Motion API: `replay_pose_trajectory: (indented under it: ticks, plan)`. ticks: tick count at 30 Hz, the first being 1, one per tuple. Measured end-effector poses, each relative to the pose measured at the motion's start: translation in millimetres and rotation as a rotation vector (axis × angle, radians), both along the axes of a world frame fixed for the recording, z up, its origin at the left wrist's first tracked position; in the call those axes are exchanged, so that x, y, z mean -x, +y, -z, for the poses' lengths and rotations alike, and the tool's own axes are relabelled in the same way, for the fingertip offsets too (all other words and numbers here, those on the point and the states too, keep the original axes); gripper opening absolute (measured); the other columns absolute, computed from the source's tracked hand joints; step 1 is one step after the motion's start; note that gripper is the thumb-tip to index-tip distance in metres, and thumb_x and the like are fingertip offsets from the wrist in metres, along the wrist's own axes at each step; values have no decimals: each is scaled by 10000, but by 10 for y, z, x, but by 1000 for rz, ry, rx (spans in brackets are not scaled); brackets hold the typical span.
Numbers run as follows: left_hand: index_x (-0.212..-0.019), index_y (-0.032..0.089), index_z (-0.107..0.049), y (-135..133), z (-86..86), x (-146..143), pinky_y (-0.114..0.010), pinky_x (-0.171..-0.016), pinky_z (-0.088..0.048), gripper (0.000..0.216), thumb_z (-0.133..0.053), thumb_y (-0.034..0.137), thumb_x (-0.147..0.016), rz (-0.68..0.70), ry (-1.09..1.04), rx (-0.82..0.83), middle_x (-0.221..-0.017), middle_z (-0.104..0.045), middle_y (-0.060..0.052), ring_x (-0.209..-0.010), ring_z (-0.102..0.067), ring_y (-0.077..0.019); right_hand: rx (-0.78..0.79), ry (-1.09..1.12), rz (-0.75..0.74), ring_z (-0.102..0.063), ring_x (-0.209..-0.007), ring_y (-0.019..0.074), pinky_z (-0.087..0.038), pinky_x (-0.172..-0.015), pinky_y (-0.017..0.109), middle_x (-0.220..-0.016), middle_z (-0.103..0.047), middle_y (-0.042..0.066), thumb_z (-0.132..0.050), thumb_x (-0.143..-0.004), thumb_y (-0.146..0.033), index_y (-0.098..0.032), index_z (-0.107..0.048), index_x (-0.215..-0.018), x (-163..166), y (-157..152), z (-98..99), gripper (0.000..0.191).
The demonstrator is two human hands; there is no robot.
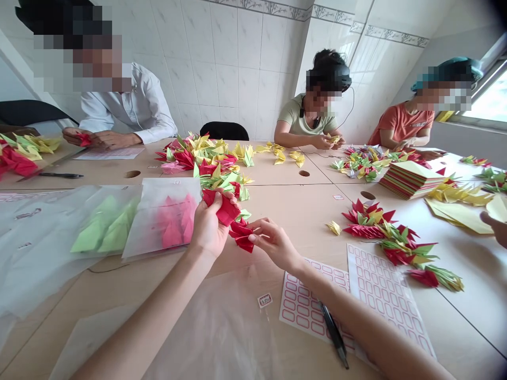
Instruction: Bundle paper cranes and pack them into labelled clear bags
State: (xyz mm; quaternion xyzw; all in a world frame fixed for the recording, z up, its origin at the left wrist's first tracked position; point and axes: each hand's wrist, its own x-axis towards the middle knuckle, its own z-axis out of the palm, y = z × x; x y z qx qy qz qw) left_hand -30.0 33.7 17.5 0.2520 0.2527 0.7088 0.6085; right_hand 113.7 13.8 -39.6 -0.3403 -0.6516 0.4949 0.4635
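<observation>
The left hand [212, 227], at the centre of the frame, pinches a folded red piece [226, 210] between thumb and closed fingers. Just below and right, the right hand [277, 245] grips a second red piece [241, 236], thumb against curled fingers. The two pieces' edges nearly meet; whether they touch is unclear.

Directly above the left hand, a pile [214, 153] of folded pieces crowds close. At left of centre, a pink-filled bag [150, 195] reaches nearly to the left hand and overlaps a green-filled bag [91, 203].

Right of the hands, bare table [293, 206] gives open room, up to a small yellow piece [333, 228] and a colourful row [396, 243] slanting to lower right. Clear plastic [222, 316] covers the bottom centre. Under the right forearm lie label sheets [390, 295] and a pen [332, 332].

Three people sit along the far edge, upper frame; another person's hand [495, 227] enters at the right edge.
</observation>
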Motion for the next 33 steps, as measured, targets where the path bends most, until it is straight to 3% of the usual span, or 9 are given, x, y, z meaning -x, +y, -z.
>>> replay_pose_trajectory:
  ticks: [4, 10, 20, 26, 33]
  plan:
    - [-802, 115, -516, -6, -22, 11, -223, -595, -485, 154, -392, 47, -864, 23, -74, 72, -688, -577, -32, -607, -568, -97, 39, 23, -15, -589, -774, 142, -509, -723, 308, -947, -550, 48, -691, -694, -350, -197, -666, -866, -3, 34, 16, 231]
    - [-801, 106, -516, 14, -121, 45, -229, -614, -493, 167, -379, 38, -867, 54, -36, 101, -683, -582, -38, -616, -578, -100, 110, 124, 14, -548, -697, 130, -468, -670, 280, -747, -595, 18, -682, -697, -381, -168, -631, -750, -24, 46, -60, 226]
    - [-793, 124, -527, 59, -203, -44, -243, -597, -468, 134, -426, 50, -839, 9, 233, 5, -660, -603, -26, -588, -573, -112, 186, 286, -154, -554, -703, 113, -481, -688, 278, -805, -563, 9, -578, -783, -444, -182, -560, -839, -21, 1, -169, 268]
    - [-774, 129, -521, -4, -170, -105, -232, -585, -459, 131, -431, 54, -833, -34, 265, 16, -634, -598, -15, -569, -573, -108, 233, 305, -130, -514, -646, 89, -415, -624, 230, -742, -590, -13, -688, -712, -313, -188, -553, -871, -29, -18, -138, 244]
    - [-771, 122, -545, 118, -192, -44, -231, -601, -473, 124, -453, 50, -813, 54, 324, 34, -655, -624, -27, -584, -595, -109, 181, 210, -60, -564, -755, 137, -428, -729, 280, -786, -622, 28, -626, -744, -290, -150, -616, -825, -26, -9, -85, 162]
